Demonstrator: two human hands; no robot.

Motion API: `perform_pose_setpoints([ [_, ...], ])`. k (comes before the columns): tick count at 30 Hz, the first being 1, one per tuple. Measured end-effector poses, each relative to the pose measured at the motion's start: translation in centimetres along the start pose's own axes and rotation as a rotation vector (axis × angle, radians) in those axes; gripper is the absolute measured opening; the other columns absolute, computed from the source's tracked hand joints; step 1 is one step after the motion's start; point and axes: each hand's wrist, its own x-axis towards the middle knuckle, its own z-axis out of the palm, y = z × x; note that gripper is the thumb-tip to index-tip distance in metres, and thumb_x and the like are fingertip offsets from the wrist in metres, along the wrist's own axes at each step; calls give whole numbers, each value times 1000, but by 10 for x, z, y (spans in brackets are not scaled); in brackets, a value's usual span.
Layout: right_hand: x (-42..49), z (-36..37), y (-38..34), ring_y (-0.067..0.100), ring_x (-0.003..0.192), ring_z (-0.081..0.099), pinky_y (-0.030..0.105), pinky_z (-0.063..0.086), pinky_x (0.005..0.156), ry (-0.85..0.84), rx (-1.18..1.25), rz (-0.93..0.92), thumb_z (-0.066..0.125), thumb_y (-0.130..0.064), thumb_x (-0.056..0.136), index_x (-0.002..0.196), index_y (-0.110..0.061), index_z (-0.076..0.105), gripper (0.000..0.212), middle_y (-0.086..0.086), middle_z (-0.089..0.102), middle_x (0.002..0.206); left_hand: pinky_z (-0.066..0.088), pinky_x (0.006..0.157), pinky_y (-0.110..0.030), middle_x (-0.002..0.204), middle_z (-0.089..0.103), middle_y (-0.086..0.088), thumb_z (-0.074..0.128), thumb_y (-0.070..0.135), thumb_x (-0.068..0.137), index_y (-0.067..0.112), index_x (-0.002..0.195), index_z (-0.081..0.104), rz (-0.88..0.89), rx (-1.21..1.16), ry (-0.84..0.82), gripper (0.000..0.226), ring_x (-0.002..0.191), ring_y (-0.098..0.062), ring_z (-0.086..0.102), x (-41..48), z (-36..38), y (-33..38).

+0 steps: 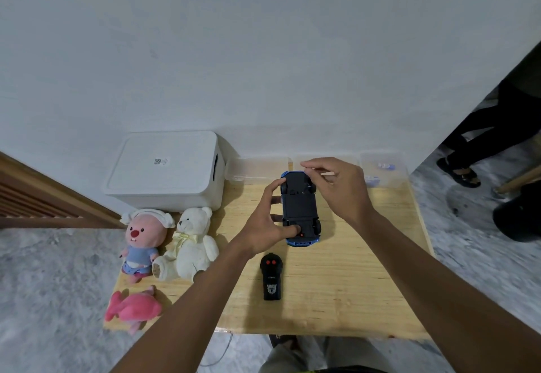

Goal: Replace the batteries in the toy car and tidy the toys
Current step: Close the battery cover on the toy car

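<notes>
A blue toy car [298, 207] is turned upside down above the wooden table [366, 285], its black underside facing up. My left hand [268, 227] grips it from the left, thumb on the near end of the chassis. My right hand [336, 185] is over the far end of the car, its fingers curled down by the wheel there; whether they pinch anything is hidden. A black remote control [271, 277] with two red buttons lies on the table in front of the car.
A closed white storage box [167, 167] stands at the back left. Three plush toys lie left: a pink-faced one [142, 241], a white bear [190, 244], a pink fish [133, 308]. Clear plastic trays [383, 169] line the back edge. Another person's legs [480, 141] are at right.
</notes>
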Motion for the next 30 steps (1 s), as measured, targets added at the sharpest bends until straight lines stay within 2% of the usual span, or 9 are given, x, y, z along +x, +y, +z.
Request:
perform_pose_setpoints([
  [2, 2, 2, -1, 5, 80, 69, 22, 59, 73, 31, 22, 41, 78, -16, 86, 91, -21, 77, 7, -12, 74, 88, 60, 94, -47, 138, 50, 1, 84, 17, 69, 52, 147, 32, -6, -3, -1, 101, 111, -19, 65, -2, 1, 0],
  [5, 3, 3, -2, 5, 73, 66, 18, 55, 68, 26, -9, 6, 80, -16, 84, 91, -22, 77, 9, -9, 75, 85, 61, 93, -48, 137, 52, -1, 84, 16, 70, 53, 147, 33, -8, 5, -3, 100, 109, -23, 67, -2, 1, 1],
  [9, -1, 2, -1, 2, 86, 71, 15, 56, 81, 5, -84, -128, 72, -10, 90, 107, -16, 78, 19, -15, 74, 100, 60, 93, -52, 138, 51, -1, 83, 15, 69, 55, 146, 33, -16, 6, 2, 100, 110, -30, 67, -2, 0, 4],
  [12, 0, -1, -3, 2, 88, 70, 16, 56, 82, 4, -42, -48, 70, -9, 91, 105, -18, 79, 18, -17, 74, 99, 60, 92, -52, 138, 51, -2, 84, 17, 68, 54, 146, 33, -18, 9, 2, 100, 110, -30, 67, -2, 0, 5],
  [15, 5, -2, -8, 5, 85, 69, 20, 58, 80, -26, 6, 32, 76, -13, 88, 93, -15, 77, 6, -14, 74, 92, 61, 92, -50, 138, 51, -3, 84, 17, 68, 53, 147, 33, -21, 10, 2, 101, 109, -28, 67, -2, -1, 4],
  [19, 9, 1, -10, 5, 75, 66, 17, 55, 74, -38, -30, 30, 80, -16, 84, 88, -19, 74, 8, -12, 71, 82, 61, 91, -48, 139, 50, -2, 85, 11, 72, 55, 146, 32, -20, 15, -18, 101, 108, -25, 68, -2, -1, 3],
  [25, 5, 0, -6, 1, 93, 69, 14, 54, 87, -34, -117, -111, 70, -10, 92, 106, -16, 78, 18, -10, 74, 101, 60, 93, -50, 139, 50, -2, 84, 16, 69, 56, 146, 32, -26, 7, -12, 101, 110, -27, 68, -1, -2, 3],
  [28, 6, -3, -7, -1, 98, 69, 13, 53, 86, -30, -56, -50, 69, -7, 93, 105, -14, 78, 17, -8, 74, 104, 60, 93, -47, 138, 50, -3, 84, 18, 68, 54, 147, 32, -21, 7, -11, 101, 108, -26, 68, 0, -4, 4],
  [30, 9, -3, -10, 1, 92, 70, 14, 55, 82, -38, -8, 17, 73, -9, 90, 97, -11, 77, 9, -5, 76, 100, 60, 94, -47, 139, 50, -4, 84, 19, 67, 53, 147, 32, -14, 4, -9, 101, 110, -26, 67, 1, -4, 4],
])
